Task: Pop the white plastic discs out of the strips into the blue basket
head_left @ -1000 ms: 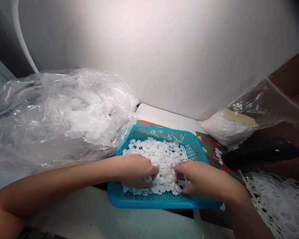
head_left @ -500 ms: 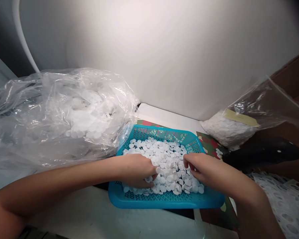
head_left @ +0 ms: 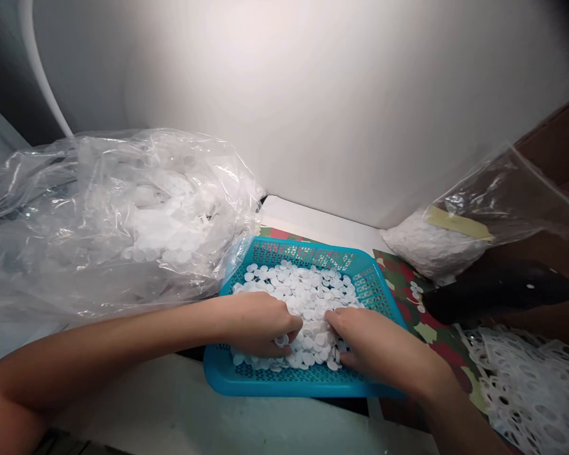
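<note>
And over on the left we have a big crumpled clear plastic bag (head_left: 99, 221) with white pieces inside, a pale curved tube (head_left: 40, 69) rising behind it. Across on the right sits a second clear bag (head_left: 434, 243), a yellowish label (head_left: 458, 223) on it, and just below, a dark object (head_left: 502, 292) lies near a heap of white perforated sheets (head_left: 531, 392)!

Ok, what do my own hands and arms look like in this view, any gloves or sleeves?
No gloves: the left hand and right hand are bare. No sleeve, watch or bracelet shows on the left forearm or right forearm. Fingers are partly hidden, so I can't rule out rings.
</note>
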`<action>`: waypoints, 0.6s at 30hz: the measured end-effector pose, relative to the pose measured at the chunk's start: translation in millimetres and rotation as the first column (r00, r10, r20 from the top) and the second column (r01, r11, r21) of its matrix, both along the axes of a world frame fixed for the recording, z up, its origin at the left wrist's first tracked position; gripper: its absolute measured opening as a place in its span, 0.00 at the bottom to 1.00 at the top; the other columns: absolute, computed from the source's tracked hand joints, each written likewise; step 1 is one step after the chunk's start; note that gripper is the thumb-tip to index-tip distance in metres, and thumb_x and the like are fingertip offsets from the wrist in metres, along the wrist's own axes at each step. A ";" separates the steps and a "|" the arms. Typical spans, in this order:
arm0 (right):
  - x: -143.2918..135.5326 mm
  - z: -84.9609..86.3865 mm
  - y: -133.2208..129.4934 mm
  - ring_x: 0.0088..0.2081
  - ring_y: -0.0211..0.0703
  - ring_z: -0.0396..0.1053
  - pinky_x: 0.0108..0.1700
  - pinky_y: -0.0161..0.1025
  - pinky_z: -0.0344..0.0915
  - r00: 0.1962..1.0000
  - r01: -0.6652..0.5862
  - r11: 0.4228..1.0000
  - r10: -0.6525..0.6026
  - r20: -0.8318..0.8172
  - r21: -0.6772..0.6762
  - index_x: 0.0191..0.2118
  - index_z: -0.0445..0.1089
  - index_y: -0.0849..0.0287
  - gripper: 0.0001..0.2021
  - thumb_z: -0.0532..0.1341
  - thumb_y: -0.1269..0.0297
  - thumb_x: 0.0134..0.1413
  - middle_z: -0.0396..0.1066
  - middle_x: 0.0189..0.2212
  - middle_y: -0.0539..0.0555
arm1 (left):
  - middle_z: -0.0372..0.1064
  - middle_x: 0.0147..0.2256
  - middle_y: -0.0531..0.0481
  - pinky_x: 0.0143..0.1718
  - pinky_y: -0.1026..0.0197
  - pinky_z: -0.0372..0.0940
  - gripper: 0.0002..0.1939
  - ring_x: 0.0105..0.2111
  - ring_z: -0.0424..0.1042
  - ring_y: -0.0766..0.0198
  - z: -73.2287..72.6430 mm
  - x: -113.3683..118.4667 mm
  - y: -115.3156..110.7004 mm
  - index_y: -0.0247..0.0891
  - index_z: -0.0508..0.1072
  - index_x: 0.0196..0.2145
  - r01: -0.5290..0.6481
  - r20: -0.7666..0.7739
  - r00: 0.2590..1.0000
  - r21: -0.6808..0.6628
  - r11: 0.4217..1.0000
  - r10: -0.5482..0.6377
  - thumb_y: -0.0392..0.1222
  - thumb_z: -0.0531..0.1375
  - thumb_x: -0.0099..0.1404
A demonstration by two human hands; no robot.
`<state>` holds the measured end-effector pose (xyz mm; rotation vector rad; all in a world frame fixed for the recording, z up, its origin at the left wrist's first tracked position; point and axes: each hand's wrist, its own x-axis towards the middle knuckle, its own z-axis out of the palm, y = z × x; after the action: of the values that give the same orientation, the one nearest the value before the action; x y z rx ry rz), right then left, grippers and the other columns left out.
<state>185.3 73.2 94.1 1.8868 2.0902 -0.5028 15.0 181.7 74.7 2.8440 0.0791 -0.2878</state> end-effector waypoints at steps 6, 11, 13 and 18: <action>21.2 4.4 6.9 0.28 0.43 0.66 0.26 0.36 0.51 0.990 0.049 0.997 -0.058 0.128 0.066 0.29 0.64 0.60 0.09 0.49 0.77 0.52 0.69 0.28 0.55 | 0.67 0.22 0.50 0.18 0.64 0.51 0.09 0.19 0.65 0.64 0.8 -0.2 0.1 0.40 0.69 0.35 -0.012 -0.008 1.000 -0.024 1.000 0.012 0.46 0.55 0.59; 19.6 18.8 8.5 0.38 0.47 0.65 0.31 0.36 0.58 0.993 0.078 0.980 -0.093 0.077 0.183 0.39 0.62 0.58 0.07 0.53 0.70 0.53 0.65 0.39 0.56 | 0.68 0.22 0.50 0.17 0.63 0.50 0.09 0.19 0.65 0.63 0.3 0.1 0.5 0.40 0.69 0.35 0.002 -0.007 1.000 -0.014 1.000 -0.002 0.46 0.54 0.60; 12.1 17.2 5.8 0.45 0.46 0.62 0.39 0.37 0.60 0.987 -0.037 0.988 0.060 -0.151 0.153 0.44 0.60 0.55 0.12 0.56 0.64 0.52 0.61 0.45 0.54 | 0.68 0.22 0.50 0.18 0.64 0.51 0.09 0.19 0.65 0.63 -0.6 0.1 0.3 0.40 0.69 0.36 0.000 -0.007 1.000 -0.014 1.000 0.000 0.46 0.54 0.60; 3.5 1.7 2.0 0.46 0.47 0.59 0.42 0.38 0.59 0.963 -0.116 0.987 0.138 -0.230 0.107 0.42 0.63 0.55 0.15 0.57 0.75 0.46 0.59 0.46 0.54 | 0.67 0.22 0.50 0.18 0.65 0.50 0.10 0.20 0.65 0.64 -1.6 0.0 -0.4 0.38 0.68 0.37 -0.016 -0.007 1.000 -0.020 1.000 0.016 0.45 0.55 0.59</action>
<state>188.8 75.2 95.8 1.8017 2.4085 -0.6384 15.0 181.2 73.1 2.8217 0.1002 -0.2930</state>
